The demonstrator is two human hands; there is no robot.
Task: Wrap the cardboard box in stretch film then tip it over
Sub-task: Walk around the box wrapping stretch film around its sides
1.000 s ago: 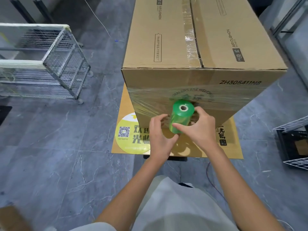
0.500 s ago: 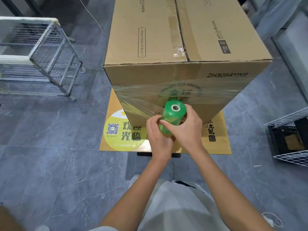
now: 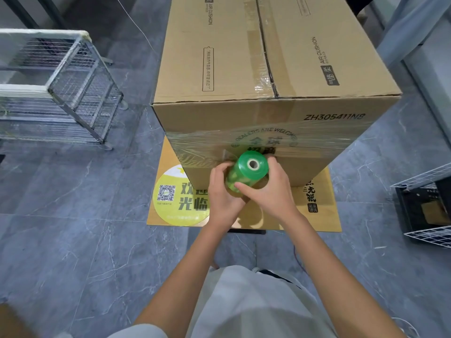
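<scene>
My two hands are close together, both clamped on one green roll (image 3: 244, 174) of stretch film. The left hand (image 3: 219, 195) cups the roll's lower left side. The right hand (image 3: 271, 195) wraps it from the right, thumb across the front and fingertips reaching round behind, toward the cardboard.

The roll stands nearly upright, its open core end facing up at me and leaning slightly to the right.

Straight ahead, just beyond the roll, is the near face of the box (image 3: 219, 69). The roll is very near that face; I cannot tell whether they touch. The box is large and taped shut, and its long axis runs away from me. A band of film (image 3: 200, 152) already crosses the middle of the near face and bends round its left corner; the cardboard above it is bare.

Both hands are about equally near the box, so I judge that the next pass goes sideways round a corner, roll kept upright. Wrapping looks partly done, and the box has not been tipped.

The box sits on a printed sheet (image 3: 324, 215) over a grey floor (image 3: 73, 240). A wire cart (image 3: 73, 93) stands well to the left, a wire basket (image 3: 424, 211) to the right.
</scene>
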